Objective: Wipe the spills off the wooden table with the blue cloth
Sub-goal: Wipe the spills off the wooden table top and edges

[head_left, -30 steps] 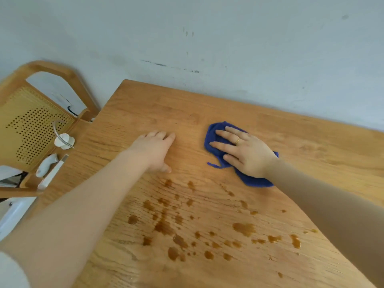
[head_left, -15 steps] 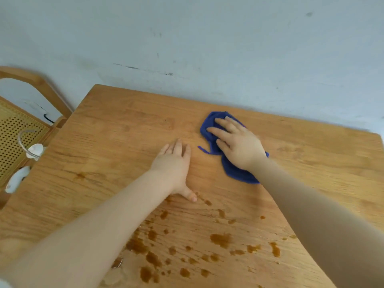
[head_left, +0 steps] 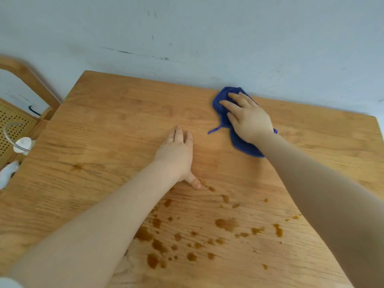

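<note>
The blue cloth (head_left: 242,140) lies bunched on the wooden table (head_left: 116,125), near the far edge and right of the middle. Its long axis runs from the far end, close to the wall (head_left: 207,34), back toward the near right, so it points diagonally across the board. It is a deep royal blue, soft and crumpled, with a rounded far lobe, a wider lump at the near end and a thin strand trailing off its left side onto the wood.

The right hand (head_left: 248,119) lies flat on top of the cloth, fingers straight and slightly spread, pressing it against the table without curling round it. A thin ring shows on one finger. The forearm runs back to the lower right corner.

The left hand (head_left: 178,152) rests palm down on bare wood just left of the cloth, apart from it, fingers straight and together, thumb out to the near side. It holds nothing.

Nearer than both hands, brown spills (head_left: 226,223) are scattered as blots and small drops across the near middle of the table, well apart from the cloth. The closest drops lie just beside the left thumb.

At the far left stands a wooden chair (head_left: 27,80) with a perforated back, and white objects (head_left: 21,143) lie on it.
</note>
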A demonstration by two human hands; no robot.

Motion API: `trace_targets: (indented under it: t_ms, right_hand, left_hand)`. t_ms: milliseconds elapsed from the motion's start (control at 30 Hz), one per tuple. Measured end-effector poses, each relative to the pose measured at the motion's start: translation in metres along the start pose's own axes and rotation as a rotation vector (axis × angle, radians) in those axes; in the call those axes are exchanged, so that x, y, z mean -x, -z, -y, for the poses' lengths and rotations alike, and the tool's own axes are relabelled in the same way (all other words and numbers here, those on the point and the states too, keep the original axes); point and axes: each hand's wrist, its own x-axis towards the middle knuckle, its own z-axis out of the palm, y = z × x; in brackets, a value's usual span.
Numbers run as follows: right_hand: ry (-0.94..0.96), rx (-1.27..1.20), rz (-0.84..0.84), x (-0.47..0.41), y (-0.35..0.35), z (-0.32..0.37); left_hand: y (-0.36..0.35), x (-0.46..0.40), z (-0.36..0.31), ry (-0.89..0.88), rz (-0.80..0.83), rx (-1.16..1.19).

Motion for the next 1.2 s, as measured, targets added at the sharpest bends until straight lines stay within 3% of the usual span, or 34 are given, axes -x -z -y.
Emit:
trace_targets:
  t_ms: [200, 300, 500, 567, 800, 967, 1100, 1200]
  right_hand:
    - [0.357, 0.048, 0.038, 0.094, -0.004, 0.038]
    - [0.425, -0.019, 0.098, 0.078, 0.003, 0.028]
    - [-0.025, 0.052, -0.056, 0.003, 0.007, -0.003]
    - [-0.085, 0.042, -0.049, 0.002, 0.004, 0.002]
    - [0.221, 0.019, -0.018, 0.102, -0.005, 0.053]
    - [0.269, 0.049, -0.006, 0.069, 0.0, 0.032]
    - [-0.102, 0.022, -0.151, 0.025, 0.001, 0.016]
    - [-0.262, 0.009, -0.136, 0.012, -0.001, 0.014]
  left_hand:
    - [-0.006, 0.0, 0.005, -0.016, -0.037, -0.075]
    - [-0.002, -0.002, 0.003, -0.008, -0.041, -0.083]
    - [0.0, -0.009, -0.008, 0.036, 0.023, -0.157]
    - [0.0, -0.009, -0.009, 0.04, 0.029, -0.169]
    - [-0.003, -0.006, -0.002, -0.01, -0.009, -0.128]
    - [-0.006, -0.004, 0.014, -0.111, -0.04, -0.04]
    - [-0.012, -0.003, 0.019, -0.165, -0.077, -0.058]
    - [-0.012, -0.004, 0.02, -0.169, -0.088, -0.055]
